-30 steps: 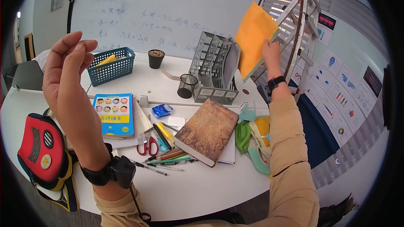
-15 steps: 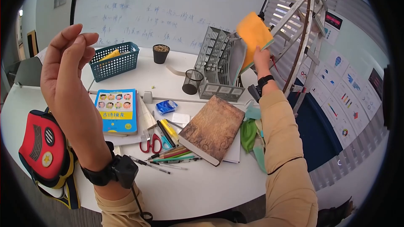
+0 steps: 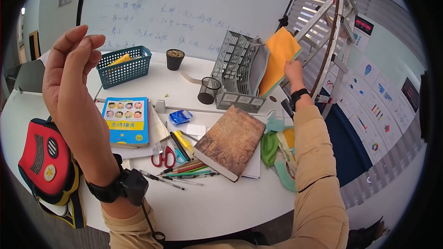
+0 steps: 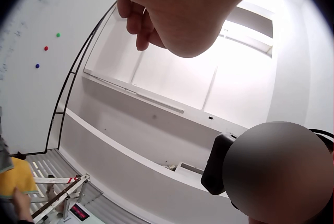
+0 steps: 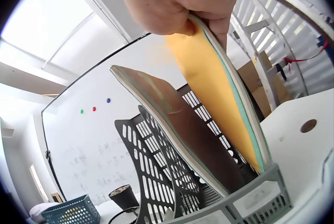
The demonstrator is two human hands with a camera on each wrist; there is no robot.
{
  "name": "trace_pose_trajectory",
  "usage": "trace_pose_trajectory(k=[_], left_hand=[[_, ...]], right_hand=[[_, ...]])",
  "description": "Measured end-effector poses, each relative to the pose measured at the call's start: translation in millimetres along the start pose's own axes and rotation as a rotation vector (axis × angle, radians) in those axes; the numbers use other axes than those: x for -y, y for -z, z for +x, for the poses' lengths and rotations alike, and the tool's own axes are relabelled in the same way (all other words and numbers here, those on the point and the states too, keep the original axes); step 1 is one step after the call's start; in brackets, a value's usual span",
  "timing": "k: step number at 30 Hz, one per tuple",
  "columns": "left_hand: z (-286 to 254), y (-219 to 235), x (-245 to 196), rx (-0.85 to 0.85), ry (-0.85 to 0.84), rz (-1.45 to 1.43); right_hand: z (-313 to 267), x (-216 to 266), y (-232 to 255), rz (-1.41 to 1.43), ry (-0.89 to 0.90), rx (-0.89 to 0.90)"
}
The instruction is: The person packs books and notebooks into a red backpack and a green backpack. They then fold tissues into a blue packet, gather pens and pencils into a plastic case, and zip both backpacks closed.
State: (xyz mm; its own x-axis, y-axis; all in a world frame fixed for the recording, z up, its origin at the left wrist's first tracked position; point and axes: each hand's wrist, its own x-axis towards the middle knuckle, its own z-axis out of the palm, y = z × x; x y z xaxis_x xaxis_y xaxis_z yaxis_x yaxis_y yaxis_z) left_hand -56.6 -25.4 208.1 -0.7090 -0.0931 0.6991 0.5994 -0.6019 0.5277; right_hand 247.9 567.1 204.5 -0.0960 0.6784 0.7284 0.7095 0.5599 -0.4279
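Note:
My right hand [image 3: 294, 73] pinches the upper edge of a yellow-orange book [image 3: 278, 60]. In the right wrist view, my right hand [image 5: 182, 2] has thumb and fingers on both sides of that book [image 5: 216, 88], whose lower end sits in the rightmost slot of the grey file rack [image 5: 258, 198]. A brown book [image 5: 182, 114] leans in the slot beside it. The grey rack [image 3: 237, 74] stands at the back of the table. My left hand [image 3: 76, 92] is raised at the left, fingers loosely curled, holding nothing.
A brown patterned book [image 3: 230, 140], a blue book [image 3: 125, 122], red scissors [image 3: 163, 157], pens and a mesh cup [image 3: 209, 91] lie or stand about. A teal basket [image 3: 123, 68] and plant pot [image 3: 175, 59] are behind. A red bag [image 3: 46, 161] is left; a ladder [image 3: 333, 41] stands right.
My right hand has lowered the yellow-orange book from up beside the rack down into its right end. My left hand stays raised in about the same place.

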Motion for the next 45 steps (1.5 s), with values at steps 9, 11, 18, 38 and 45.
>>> trace_pose_trajectory(k=[9, 11, 18, 38, 45], left_hand=[[-1, -3, 0, 0.009, 0.030, 0.023], [-1, -3, 1, 0.011, 0.015, 0.041], [2, 4, 7, 0.031, 0.030, 0.031], [4, 8, -3, 0.017, 0.091, -0.055], [2, 8, -12, 0.002, 0.077, -0.091]], right_hand=[[-26, 37, -12, 0.078, 0.050, 0.055], [-23, 18, -34, -0.062, 0.052, 0.220], [-32, 38, -34, -0.007, -0.176, 0.404], [-297, 127, 143, 0.106, 0.833, 1.145], [-391, 111, 143, 0.003, 0.847, 0.797]])
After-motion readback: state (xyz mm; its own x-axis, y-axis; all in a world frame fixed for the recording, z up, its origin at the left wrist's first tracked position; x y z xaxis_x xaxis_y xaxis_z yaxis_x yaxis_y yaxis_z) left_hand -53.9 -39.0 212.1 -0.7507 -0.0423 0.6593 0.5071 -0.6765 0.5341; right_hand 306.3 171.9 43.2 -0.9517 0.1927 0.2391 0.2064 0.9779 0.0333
